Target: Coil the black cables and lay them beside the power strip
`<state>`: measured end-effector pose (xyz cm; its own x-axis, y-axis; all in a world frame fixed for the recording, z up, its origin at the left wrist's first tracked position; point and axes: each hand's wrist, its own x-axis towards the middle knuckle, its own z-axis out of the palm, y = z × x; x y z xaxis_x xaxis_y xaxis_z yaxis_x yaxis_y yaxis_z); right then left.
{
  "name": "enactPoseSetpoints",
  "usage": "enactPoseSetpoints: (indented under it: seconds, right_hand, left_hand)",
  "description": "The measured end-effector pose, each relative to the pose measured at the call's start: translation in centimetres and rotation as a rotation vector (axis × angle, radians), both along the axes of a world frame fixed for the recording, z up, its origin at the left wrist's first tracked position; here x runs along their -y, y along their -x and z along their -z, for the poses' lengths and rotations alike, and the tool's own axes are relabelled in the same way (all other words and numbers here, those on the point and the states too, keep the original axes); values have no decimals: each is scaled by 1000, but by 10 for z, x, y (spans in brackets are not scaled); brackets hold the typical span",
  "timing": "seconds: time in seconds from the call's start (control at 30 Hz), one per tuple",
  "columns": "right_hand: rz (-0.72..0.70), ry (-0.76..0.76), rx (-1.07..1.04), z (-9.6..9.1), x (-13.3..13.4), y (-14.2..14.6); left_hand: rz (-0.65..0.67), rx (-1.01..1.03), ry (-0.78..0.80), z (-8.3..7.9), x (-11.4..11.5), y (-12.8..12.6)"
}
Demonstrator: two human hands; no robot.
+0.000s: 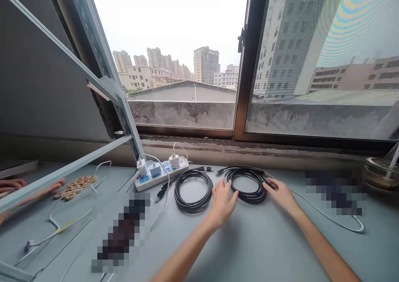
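Observation:
Two coils of black cable lie side by side on the grey table. My left hand (223,202) is between them, palm down with its fingers apart. Its fingertips are by the near left side of the right coil (246,199), and the left coil (193,207) is just beyond its other side. At the right coil's right edge, my right hand (281,194) has thumb and fingers closed on a dark piece of that cable. Plug ends (205,169) of the left coil point to the right, near those of the other.
A white power strip (162,176) with chargers and white cords stands behind on the left. Blurred dark objects lie at left (121,232) and right (335,192). A metal frame (124,111) rises at left; a lidded glass container (380,174) sits far right, beneath the window.

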<state>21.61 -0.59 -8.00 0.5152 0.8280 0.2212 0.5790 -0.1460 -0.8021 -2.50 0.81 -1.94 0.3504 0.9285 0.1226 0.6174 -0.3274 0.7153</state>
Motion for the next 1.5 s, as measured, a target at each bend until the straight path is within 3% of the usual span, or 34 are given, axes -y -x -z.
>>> enactPoseSetpoints:
  seconds: [0.13, 0.23, 0.33, 0.5, 0.73, 0.9, 1.07, 1.17, 1.33, 1.5]
  right_hand:
    - [49, 56, 93, -17, 9, -3]
    - [64, 124, 139, -33, 18, 2]
    - [32, 218, 131, -41, 24, 11]
    - [-21, 306, 115, -35, 25, 29]
    - [-80, 356, 90, -30, 22, 31]
    - [-60, 376, 162, -19, 18, 31]
    - [-67, 347, 226, -10, 12, 38]
    - [-73, 329, 252, -9, 11, 41]
    - [-53, 305, 278, -11, 10, 43]
    - [-34, 312, 274, -8, 7, 40]
  left_hand:
    - [16, 65, -245, -37, 2, 17]
    - [20, 163, -338, -52, -2, 32]
    - [15, 168, -326, -47, -6, 44]
    - [17, 88, -260, -30, 0, 52]
    - [43, 103, -284, -34, 18, 54]
    - [85, 50, -418, -23, 29, 48]
    - [219, -20, -536, -7, 45, 36]
    - [249, -34, -573, -9, 49, 35]
    - [165, 8, -610, -24, 43, 43]
    - [121, -2, -627, -26, 35, 47]
